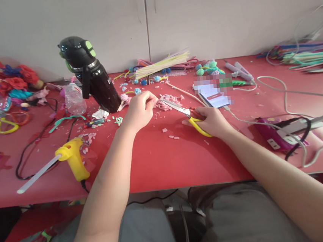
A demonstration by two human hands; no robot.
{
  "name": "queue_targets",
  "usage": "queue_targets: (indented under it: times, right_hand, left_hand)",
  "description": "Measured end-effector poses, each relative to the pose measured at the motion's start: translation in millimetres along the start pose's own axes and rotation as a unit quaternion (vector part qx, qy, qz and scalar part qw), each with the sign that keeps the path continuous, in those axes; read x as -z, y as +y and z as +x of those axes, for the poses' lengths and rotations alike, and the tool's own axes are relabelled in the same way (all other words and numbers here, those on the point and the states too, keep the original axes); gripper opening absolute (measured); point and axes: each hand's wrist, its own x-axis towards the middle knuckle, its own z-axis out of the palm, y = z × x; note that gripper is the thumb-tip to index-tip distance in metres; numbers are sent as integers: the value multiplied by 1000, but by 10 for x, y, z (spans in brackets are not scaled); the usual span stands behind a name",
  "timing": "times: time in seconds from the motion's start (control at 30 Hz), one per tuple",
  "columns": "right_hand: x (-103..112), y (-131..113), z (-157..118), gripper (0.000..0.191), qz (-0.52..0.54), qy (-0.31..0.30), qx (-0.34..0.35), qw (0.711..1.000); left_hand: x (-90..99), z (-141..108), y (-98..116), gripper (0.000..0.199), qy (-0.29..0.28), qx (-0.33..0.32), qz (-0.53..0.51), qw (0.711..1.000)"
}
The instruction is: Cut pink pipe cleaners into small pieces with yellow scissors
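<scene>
My right hand grips a pair of scissors with yellow and red handles. The blades point left toward my other hand and look slightly apart at most. My left hand is pinched closed near the blade tips; whatever lies between its fingertips is too small to make out. Just behind the scissors is a pile of short pink cut pieces, and a few loose pink pieces are scattered on the red table in front.
Left of my arm lies a yellow glue gun with its cord. A black bottle stands behind it. Pipe cleaners are bundled at the back. A phone, looping white cables and a purple box are on the right.
</scene>
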Motion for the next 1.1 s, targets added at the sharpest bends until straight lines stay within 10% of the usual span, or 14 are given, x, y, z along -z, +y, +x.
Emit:
queue_targets:
  times: [0.6, 0.9, 1.1]
  right_hand:
    - [-26, 23, 15, 72, 21, 28, -4, 999]
    - [-17, 3, 7, 70, 13, 37, -4, 999]
    - [-26, 5, 7, 67, 14, 33, -9, 999]
  left_hand:
    - [18, -9, 5, 21, -19, 15, -3, 1000]
    - [59, -108, 107, 17, -315, 42, -26, 948]
    - [6, -88, 93, 13, -286, 32, -32, 957]
